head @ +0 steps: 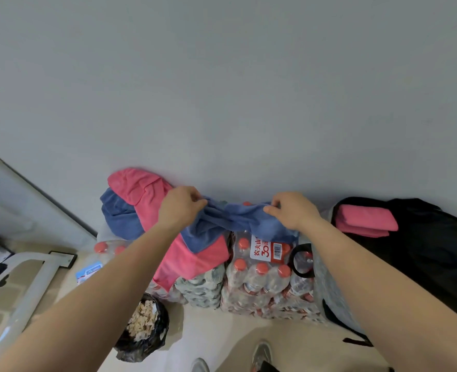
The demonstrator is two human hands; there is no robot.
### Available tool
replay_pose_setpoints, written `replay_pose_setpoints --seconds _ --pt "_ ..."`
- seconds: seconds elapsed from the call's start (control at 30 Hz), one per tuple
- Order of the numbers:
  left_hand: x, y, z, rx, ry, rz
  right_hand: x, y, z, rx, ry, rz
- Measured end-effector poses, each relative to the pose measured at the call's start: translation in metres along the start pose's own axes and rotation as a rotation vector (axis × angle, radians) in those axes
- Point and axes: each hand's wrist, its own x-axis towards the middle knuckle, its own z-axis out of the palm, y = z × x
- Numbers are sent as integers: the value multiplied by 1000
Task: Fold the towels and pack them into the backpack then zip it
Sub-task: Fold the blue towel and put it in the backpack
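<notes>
On top of the bottle packs (262,277), far-left end: loose pink towel (141,189) draped over the front edge, with a lower blue towel (117,216) bunched under it. Neither is folded yet.

Above the packs' left-centre: my left hand (180,208), fingers curled, pinching one end of the held blue towel (235,221). That towel is bunched like a rope, with its long axis running left-right across the top of the packs and its middle sagging onto them.

Above the packs' right-centre: my right hand (291,210), thumb and fingers pinching the other end. Both hands are on it and roughly level, so neither is nearer.

Just right of the packs: black backpack (436,251) against the wall, with a folded pink towel (364,220) on its left part. I can't tell if that towel is inside the opening or just lying on top.

Judgement: this is the fold step for the held towel, barely begun. I need to find the corners and spread it flat first. Once folded it goes right, and my right hand is closer to the backpack. Zip not visible.
</notes>
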Motion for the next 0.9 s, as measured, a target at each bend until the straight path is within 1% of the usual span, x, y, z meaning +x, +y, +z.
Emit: replay_pose_setpoints --seconds 0.1,0.17,0.27,0.33,0.4,0.53,0.6,0.7,0.9 --pt "-17 19 18 -44 -85 18 -5 -25 13 126 -39 -97" --pt "-28 28 28 -156 -125 25 -8 -35 18 245 -62 -141" --pt "-43 39 35 -307 -149 66 -14 -39 22 313 -129 -187" --pt "-48 43 36 -368 -160 77 -16 -36 25 370 -149 -201" --pt "-51 44 35 -402 -193 74 -17 -32 30 497 -146 -200" --pt "-56 46 33 -453 -207 91 -23 -21 37 705 -100 -161" --pt "-57 46 33 -454 -181 93 -28 -18 39 761 -29 -129" --pt "-56 48 34 -412 -155 138 -33 -16 42 769 94 -89" --pt "-56 54 41 -266 -80 294 -37 -11 44 822 119 -56"
